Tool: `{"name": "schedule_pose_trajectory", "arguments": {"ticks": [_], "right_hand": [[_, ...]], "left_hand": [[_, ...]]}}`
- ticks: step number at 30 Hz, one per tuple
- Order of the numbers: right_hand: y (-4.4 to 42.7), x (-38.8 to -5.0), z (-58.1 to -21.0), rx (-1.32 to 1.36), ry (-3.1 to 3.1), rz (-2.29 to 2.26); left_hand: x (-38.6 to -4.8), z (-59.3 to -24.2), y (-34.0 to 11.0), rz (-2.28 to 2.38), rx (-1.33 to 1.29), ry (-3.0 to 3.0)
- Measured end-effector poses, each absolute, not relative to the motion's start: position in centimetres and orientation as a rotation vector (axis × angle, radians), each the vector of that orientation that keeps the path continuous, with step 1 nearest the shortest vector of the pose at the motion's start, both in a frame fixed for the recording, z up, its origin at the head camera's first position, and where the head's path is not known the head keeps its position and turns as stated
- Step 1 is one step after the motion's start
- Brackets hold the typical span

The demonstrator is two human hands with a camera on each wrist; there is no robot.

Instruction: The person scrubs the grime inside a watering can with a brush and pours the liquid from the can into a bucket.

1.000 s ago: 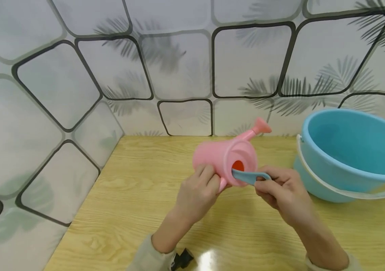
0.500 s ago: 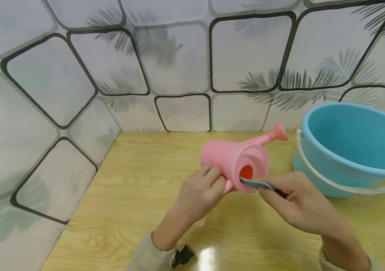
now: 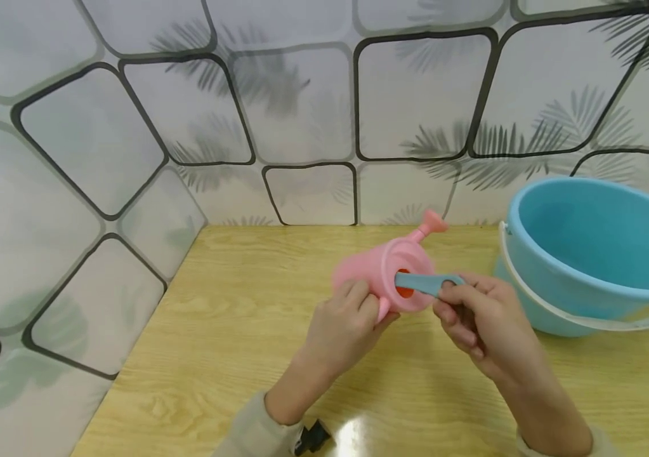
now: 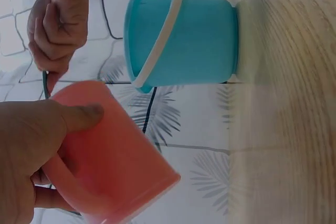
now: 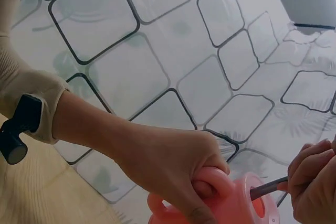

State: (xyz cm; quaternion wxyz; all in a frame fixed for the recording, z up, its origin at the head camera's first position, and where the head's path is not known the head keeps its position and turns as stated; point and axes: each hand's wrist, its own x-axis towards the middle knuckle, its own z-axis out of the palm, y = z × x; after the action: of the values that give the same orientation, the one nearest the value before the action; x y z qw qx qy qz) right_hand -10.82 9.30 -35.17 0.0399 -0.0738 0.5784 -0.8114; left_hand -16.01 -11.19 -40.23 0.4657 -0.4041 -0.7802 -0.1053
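A pink watering can [image 3: 361, 266] lies tipped on its side above the table, its mouth facing the right hand and its spout pointing back and right. My left hand [image 3: 344, 327] grips it by the handle, with the thumb against the wall of the can [image 4: 123, 150] in the left wrist view. Between thumb and fingers, my right hand [image 3: 490, 320] pinches the end of a flat blue-grey handle [image 3: 420, 283] with a hole in it. The far end of this tool is inside the can and hidden, so its kind does not show. Orange-red [image 3: 404, 292] shows within the mouth.
A light-blue bucket [image 3: 575, 304] with a white carrying handle stands upright on the wooden table [image 3: 216, 330], right of the hands. Patterned walls [image 3: 313, 197] close off the back and left. A black device [image 3: 313, 437] sits at the left sleeve.
The can's spout swung right, then back left. My right hand turned palm-down and moved right, then rolled back and came left, the tool's handle tilting with it. The left hand kept its grip.
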Motion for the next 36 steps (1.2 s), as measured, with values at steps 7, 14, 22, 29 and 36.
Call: {"name": "schedule_pose_trajectory", "arguments": {"ticks": [7,14,22,29,36], "right_hand": [[9.5,-11.9,-35.8,-0.380,1.897,-2.295],[11.7,-12.3,-35.4,-0.872,2.252,-1.798],[11.8,-9.7,-34.8,-1.223,3.073,-0.819],[11.1,-9.8,-34.9,-1.050,2.911,-0.991],[11.4,-11.5,-34.8,-0.696,2.187,-1.833]], "left_hand": [[-15.9,-40.4,-11.3,-0.225,-1.012,-2.013],[-16.4,-39.6,-11.8,-0.197,-1.139,-1.908],[-16.4,-39.4,-12.1,-0.107,-1.296,-1.852],[-16.4,-39.7,-11.6,-0.061,-1.311,-1.869],[-16.2,-39.6,-11.7,-0.137,-1.173,-1.862]]}}
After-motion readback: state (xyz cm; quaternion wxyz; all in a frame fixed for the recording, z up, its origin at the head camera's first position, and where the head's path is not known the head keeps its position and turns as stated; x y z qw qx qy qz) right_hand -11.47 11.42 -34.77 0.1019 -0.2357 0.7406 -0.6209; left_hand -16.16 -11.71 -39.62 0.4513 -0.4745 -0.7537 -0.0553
